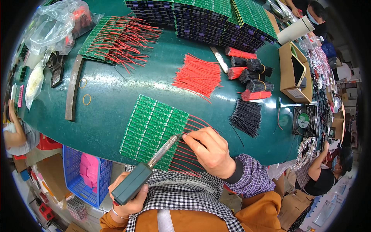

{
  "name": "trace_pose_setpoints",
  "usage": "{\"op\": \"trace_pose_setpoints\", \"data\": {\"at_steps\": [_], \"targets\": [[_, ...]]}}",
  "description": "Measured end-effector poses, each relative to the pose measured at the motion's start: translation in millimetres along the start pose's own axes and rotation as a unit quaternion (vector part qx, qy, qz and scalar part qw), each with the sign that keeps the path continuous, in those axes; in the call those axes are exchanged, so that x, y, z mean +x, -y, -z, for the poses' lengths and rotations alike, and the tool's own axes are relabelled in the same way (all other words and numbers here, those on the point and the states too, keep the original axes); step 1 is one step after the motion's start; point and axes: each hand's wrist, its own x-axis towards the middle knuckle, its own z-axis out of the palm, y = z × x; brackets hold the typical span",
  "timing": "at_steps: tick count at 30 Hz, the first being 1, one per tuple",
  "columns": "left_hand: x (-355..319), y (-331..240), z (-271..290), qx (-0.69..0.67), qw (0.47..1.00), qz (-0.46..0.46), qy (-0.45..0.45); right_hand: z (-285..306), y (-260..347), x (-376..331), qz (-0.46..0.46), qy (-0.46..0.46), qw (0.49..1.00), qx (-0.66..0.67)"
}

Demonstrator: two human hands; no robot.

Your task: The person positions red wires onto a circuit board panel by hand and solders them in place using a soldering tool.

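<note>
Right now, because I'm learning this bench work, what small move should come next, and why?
Probably hold the right hand steady and ease in the soldering iron: the fingers pinch, seemingly on one of the red wires, at the right edge of the circuit board, and the left hand aims the tip there. Whether it already touches is unclear.

Left hand (129,207) partly hidden by green soldering-iron handle (133,183)

Counter (108,133) is smooth, glossy; the soldering iron (143,172) has a plastic handle (133,183) and metal barrel (164,152) (its surface mottled).
</note>
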Motion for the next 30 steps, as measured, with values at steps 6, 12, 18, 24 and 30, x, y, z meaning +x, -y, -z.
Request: {"op": "trace_pose_setpoints", "data": {"at_steps": [6, 12, 18, 24, 30], "targets": [[0, -3, 2, 0.008, 1.000, -0.013, -0.012, -1, 0, -1, 0.000, 0.000, 1.000, -0.006], [1, -1, 1, 0.018, 1.000, -0.019, 0.002, 0, 0, -1, -0.002, -0.002, 1.000, -0.004], [7, -5, -2, 0.013, 1.000, -0.011, -0.006, -1, 0, -1, -0.002, 0.001, 1.000, -0.007], [-8, 9, -1, 0.005, 1.000, -0.009, -0.013, -2, 1, -1, -0.004, 0.001, 1.000, -0.003], [-10, 8, 4, 0.026, 0.999, -0.026, -0.012, -2, 1, -1, -0.004, 0.000, 1.000, -0.006]]}}
